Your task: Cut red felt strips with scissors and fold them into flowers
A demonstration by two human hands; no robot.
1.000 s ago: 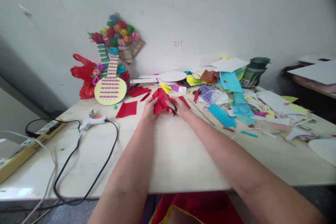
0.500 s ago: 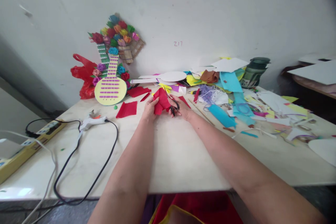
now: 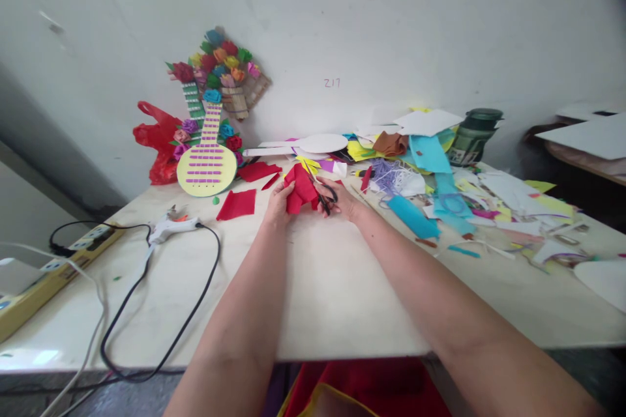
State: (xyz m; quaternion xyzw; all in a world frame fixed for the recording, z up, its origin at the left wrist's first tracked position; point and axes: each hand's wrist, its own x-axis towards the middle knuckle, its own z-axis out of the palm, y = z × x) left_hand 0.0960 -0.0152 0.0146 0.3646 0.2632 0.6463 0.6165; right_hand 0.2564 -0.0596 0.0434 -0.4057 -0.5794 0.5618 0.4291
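White table [image 3: 313,287]: red paper [image 3: 299,187] between left hand [image 3: 278,204] fingers, scissors [image 3: 323,197] right.

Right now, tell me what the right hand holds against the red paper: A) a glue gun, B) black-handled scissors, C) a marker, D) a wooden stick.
B: the right hand grips black-handled scissors at the red paper held by the left hand; the glue gun lies apart on the table.

The table [image 3: 332,287] stands against the wall [image 3: 391,13]. Glue gun [image 3: 169,228] and power strip [image 3: 53,267] lie at left. Paper scraps [image 3: 440,189] lie at right. A guitar model [image 3: 205,156] leans on the wall behind, left of centre.
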